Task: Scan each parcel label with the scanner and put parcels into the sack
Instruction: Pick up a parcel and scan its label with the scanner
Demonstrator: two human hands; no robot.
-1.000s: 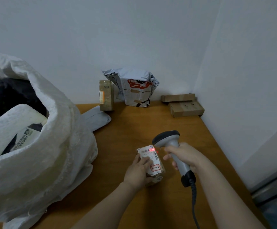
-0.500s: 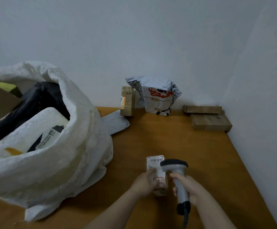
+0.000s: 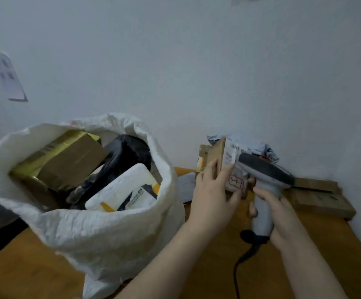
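While holding the small parcel [image 3: 218,157] in the left hand [image 3: 211,195], had it raised above the table [image 3: 326,251], just to the right of the open sack [image 3: 110,229]. Curled the fingers and thumb round its lower half. Had the white label [image 3: 231,157] facing to the right, with a red-framed handwritten sticker [image 3: 236,184] at its lower end. Gripped the scanner [image 3: 265,169] by its pale handle in the right hand [image 3: 278,212], with the fingers wrapped round it. Pointed its dark head at the label, very near to the parcel or touching it; could not tell which. Had the black cable [image 3: 237,275] trailing from the foot of the handle over the table toward the near edge.

Saw the white woven sack standing on the left part of the table, with its mouth wide open. Found inside it 1 brown carton [image 3: 67,156] with yellowish tape, 1 black bag [image 3: 127,154] and 1 white padded parcel [image 3: 121,186] with a printed label. Saw more parcels at the back by the wall [image 3: 196,61]: 1 grey plastic mailer [image 3: 261,147] behind the scanner, 1 small brown box [image 3: 202,156] partly hidden behind the raised parcel, 1 flat grey envelope [image 3: 186,184] just beside the sack, and 2 flat brown cartons [image 3: 321,199] in the right corner. Noticed 1 sheet of paper [image 3: 9,80] on the wall at upper left, too blurred to read.
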